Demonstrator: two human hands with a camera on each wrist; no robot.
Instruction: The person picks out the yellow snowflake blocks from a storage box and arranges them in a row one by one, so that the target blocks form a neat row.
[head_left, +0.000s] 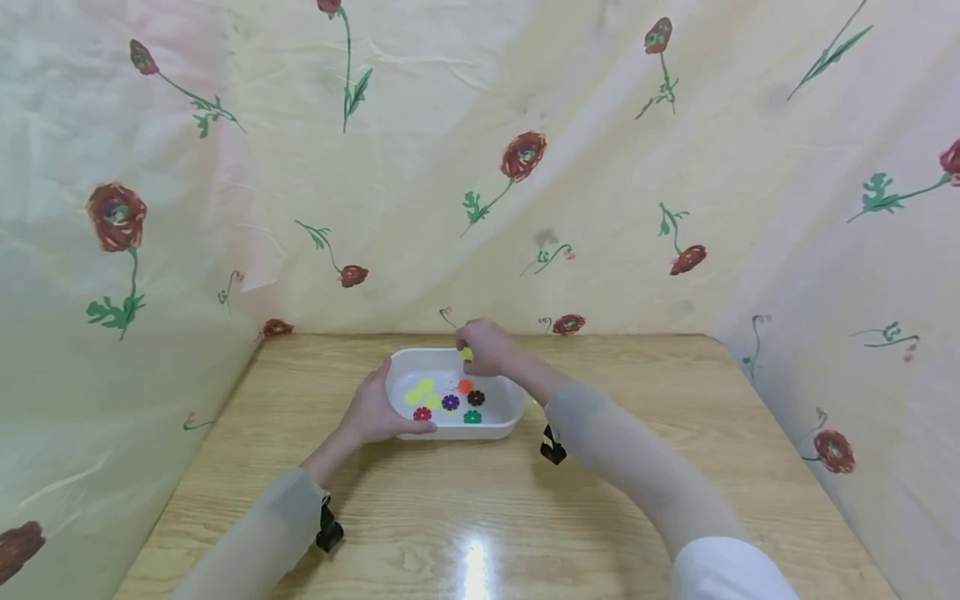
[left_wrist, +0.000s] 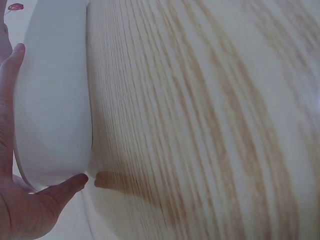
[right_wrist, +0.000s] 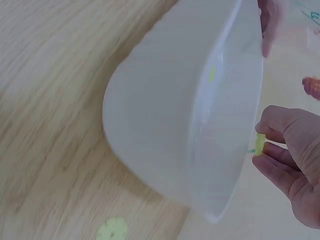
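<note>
A white plastic tub stands on the table with several small flower-shaped plastic discs in it. My left hand grips the tub's left end, thumb along the front wall; the left wrist view shows that thumb against the tub's side. Over the tub's back rim, my right hand pinches a yellow disc between thumb and fingers. In the right wrist view this yellow disc is edge-on. Inside lie yellow discs, an orange disc, a purple disc and others.
Red, dark brown and green discs also lie in the tub. One yellow-green disc rests on the wooden table outside it. A flower-print cloth hangs behind and at both sides.
</note>
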